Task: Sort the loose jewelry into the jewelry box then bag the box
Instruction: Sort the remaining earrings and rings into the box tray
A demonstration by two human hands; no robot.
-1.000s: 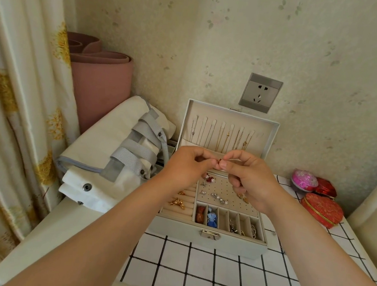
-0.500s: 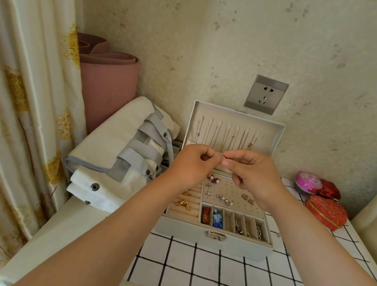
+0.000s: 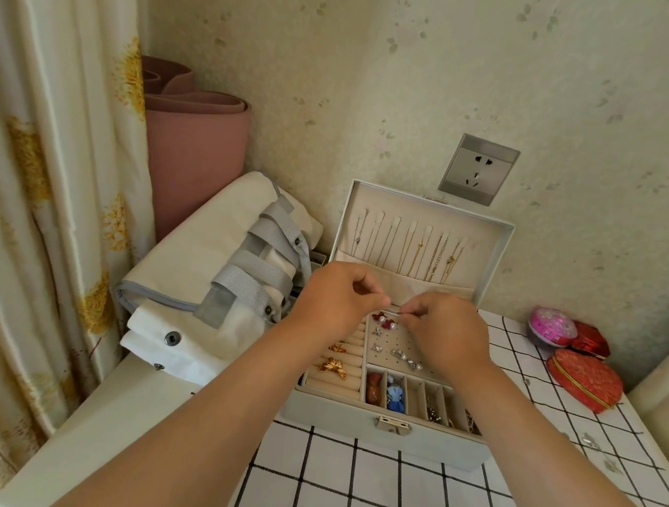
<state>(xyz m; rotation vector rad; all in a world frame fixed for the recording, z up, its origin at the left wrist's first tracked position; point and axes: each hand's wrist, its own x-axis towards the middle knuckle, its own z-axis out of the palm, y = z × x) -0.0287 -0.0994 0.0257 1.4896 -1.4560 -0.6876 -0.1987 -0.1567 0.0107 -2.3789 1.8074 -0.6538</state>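
A pale grey jewelry box [image 3: 381,438] stands open on the checked tabletop, necklaces hanging inside its raised lid [image 3: 423,239]. Its tray holds gold butterfly pieces, red bow earrings [image 3: 384,321], small silver studs and beads in slots. Both my hands hover over the back of the tray. My left hand [image 3: 333,301] and my right hand [image 3: 445,330] meet fingertip to fingertip, pinching one tiny earring [image 3: 396,310] between them. A folded cream bag with grey straps [image 3: 220,281] lies left of the box.
Red and pink heart-shaped boxes [image 3: 581,374] sit at the right near the wall. A few tiny silver pieces [image 3: 592,443] lie on the checked cloth at right. A rolled pink mat [image 3: 197,152] stands in the corner, a curtain [image 3: 35,174] hangs left, a wall socket [image 3: 478,170] above.
Both hands have dropped slightly toward the stud panel of the tray, still pinching the small piece together. The view has tilted a little.
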